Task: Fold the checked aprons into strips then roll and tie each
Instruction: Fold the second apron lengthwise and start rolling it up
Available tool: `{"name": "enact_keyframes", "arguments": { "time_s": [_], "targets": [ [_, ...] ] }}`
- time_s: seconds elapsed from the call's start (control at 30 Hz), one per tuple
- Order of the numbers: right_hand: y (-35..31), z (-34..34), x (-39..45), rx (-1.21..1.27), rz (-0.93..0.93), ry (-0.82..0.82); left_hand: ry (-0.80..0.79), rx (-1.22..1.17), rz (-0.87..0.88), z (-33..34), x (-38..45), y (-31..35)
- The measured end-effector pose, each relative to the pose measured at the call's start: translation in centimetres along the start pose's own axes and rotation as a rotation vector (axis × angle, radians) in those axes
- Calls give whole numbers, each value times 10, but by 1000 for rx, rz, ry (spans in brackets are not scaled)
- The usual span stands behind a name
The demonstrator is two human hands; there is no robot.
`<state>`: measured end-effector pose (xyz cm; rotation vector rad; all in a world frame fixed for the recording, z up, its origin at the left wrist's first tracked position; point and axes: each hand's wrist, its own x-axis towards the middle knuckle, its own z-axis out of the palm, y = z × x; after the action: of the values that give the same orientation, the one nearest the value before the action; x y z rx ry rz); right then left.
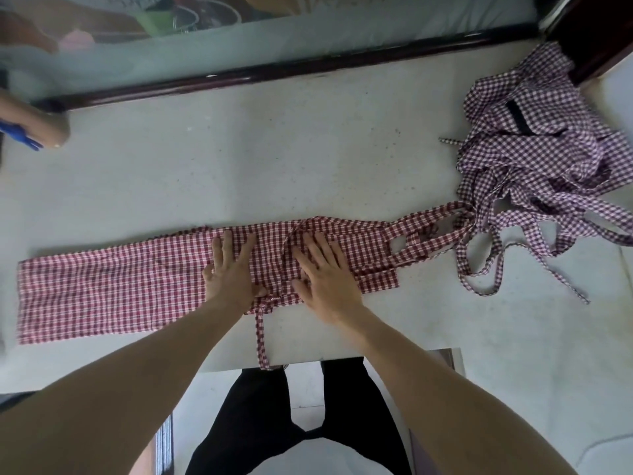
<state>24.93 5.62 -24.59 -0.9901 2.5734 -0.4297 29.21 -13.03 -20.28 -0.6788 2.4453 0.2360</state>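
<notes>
A red-and-white checked apron (113, 289) lies folded into a long strip across the pale counter (260, 156). Its neck loop and ties (424, 234) spread out at the right end. One tie (262, 337) hangs over the counter's front edge. My left hand (231, 272) presses flat on the middle of the strip, fingers straight. My right hand (323, 272) presses flat beside it, a little to the right. A heap of darker purple-checked aprons (534, 145) lies crumpled at the right, its ties (486, 272) trailing toward the strip.
A dark wooden rail (291, 66) with glass behind it runs along the counter's back. At the far left another person's arm (37, 125) rests on the counter with something blue. A dark wooden post (596, 32) stands at the back right. My legs show below the front edge.
</notes>
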Motion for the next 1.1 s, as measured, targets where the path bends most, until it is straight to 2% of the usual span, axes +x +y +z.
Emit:
{"name": "enact_keyframes", "arguments": {
  "time_s": [0.07,0.27,0.3,0.4,0.43,0.5,0.6,0.7,0.8,0.87,1.0,1.1],
  "targets": [
    [7,8,0,-127,20,-40,15,0,30,1,0,-5],
    [8,4,0,-124,53,-36,11,26,189,1,6,-28],
    [13,1,-1,-108,59,-42,18,-8,230,0,7,-31],
    [16,-13,-1,-34,65,-34,131,-373,301,-13,6,-56],
    [14,-19,1,-10,95,0,211,-441,307,-17,6,-68],
    [8,-33,10,23,167,136,339,-423,274,-26,8,-102],
    [-21,-49,35,52,164,238,342,-297,196,-36,16,-163],
    [-61,-54,73,17,52,127,241,-159,160,-44,30,-211],
    [-106,-48,111,82,11,-138,121,-51,151,-52,45,-248],
    [-118,-45,129,28,60,-289,53,-5,190,-58,55,-256],
    [-127,-43,151,-236,190,-361,16,118,281,-70,67,-264],
    [-130,-40,152,-335,267,-445,-10,206,341,-72,72,-264]
  ]
}}
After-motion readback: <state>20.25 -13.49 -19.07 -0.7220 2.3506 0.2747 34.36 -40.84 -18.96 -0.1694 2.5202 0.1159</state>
